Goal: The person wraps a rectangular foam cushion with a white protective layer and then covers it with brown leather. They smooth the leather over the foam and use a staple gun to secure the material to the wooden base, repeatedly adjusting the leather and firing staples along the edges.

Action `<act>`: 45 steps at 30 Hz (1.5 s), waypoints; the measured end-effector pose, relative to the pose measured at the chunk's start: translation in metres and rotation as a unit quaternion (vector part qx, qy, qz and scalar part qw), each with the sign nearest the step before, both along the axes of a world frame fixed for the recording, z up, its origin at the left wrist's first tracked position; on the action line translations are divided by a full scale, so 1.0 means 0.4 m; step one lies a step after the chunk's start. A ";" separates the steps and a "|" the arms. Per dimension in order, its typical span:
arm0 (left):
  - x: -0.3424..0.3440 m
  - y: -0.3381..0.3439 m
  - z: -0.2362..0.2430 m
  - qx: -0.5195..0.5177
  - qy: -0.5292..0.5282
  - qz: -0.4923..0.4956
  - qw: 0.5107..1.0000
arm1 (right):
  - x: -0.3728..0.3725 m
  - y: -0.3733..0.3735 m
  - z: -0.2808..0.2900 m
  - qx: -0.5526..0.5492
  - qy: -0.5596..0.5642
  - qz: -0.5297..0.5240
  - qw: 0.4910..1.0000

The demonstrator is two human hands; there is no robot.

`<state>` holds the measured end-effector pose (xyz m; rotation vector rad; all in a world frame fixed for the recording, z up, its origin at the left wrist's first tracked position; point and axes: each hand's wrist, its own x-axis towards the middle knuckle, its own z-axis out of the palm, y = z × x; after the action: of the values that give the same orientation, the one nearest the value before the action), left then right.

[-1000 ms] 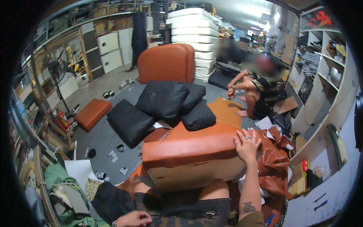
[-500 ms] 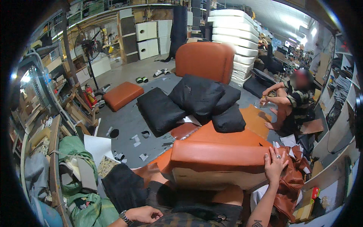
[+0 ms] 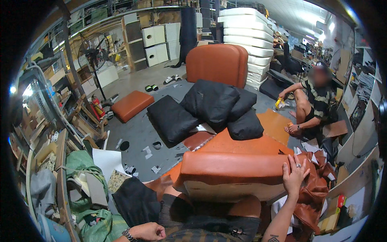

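Note:
An orange-brown leather-covered seat block (image 3: 234, 165) stands on its edge in front of me, its pale underside facing my legs. My right hand (image 3: 295, 173) lies on its right end, fingers spread and a ring on one of them. Low in the view, my left hand (image 3: 148, 231) is close to my lap with its fingers curled closed; whatever they may hold is hidden. Beyond the block an orange leather sheet (image 3: 229, 145) covers part of the floor. Crumpled reddish-brown leather (image 3: 310, 193) is heaped beside my right forearm.
Several black cushions (image 3: 213, 103) lie mid-floor, between an orange cushion (image 3: 133, 108) and a large orange backrest (image 3: 215, 64). Another person (image 3: 316, 101) sits at the right holding something yellow (image 3: 279, 103). White foam slabs (image 3: 246, 38) are stacked behind. Green sacks (image 3: 86, 165) stand left.
My left hand has drawn slightly left and lower, its fingers curling more. My right hand stays on the block. The other person's hands have moved apart, and the yellow thing shows more clearly.

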<state>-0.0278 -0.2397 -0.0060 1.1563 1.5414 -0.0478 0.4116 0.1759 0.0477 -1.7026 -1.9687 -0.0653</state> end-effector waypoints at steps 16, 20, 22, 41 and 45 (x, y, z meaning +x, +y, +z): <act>0.086 0.774 0.298 0.533 0.202 0.017 0.821 | 0.194 0.036 -0.167 0.224 0.401 -0.161 0.874; 0.072 0.785 0.261 0.444 0.223 0.033 0.867 | 0.214 0.088 -0.264 0.144 0.445 -0.164 0.868; 0.053 0.775 0.254 0.464 0.196 0.040 0.863 | 0.158 0.133 -0.292 0.067 0.493 -0.154 0.854; 0.289 1.243 0.238 0.366 -0.052 -0.193 0.909 | -0.259 0.036 -0.227 -0.021 0.793 -0.011 0.609; 0.482 1.352 0.228 0.368 -0.043 -0.219 0.902 | -0.221 0.032 -0.224 -0.049 0.806 0.037 0.588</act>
<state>0.1649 0.3010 0.0851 2.0638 1.2066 0.3092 0.3230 0.1888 -0.0419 -0.8336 -0.5306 1.1963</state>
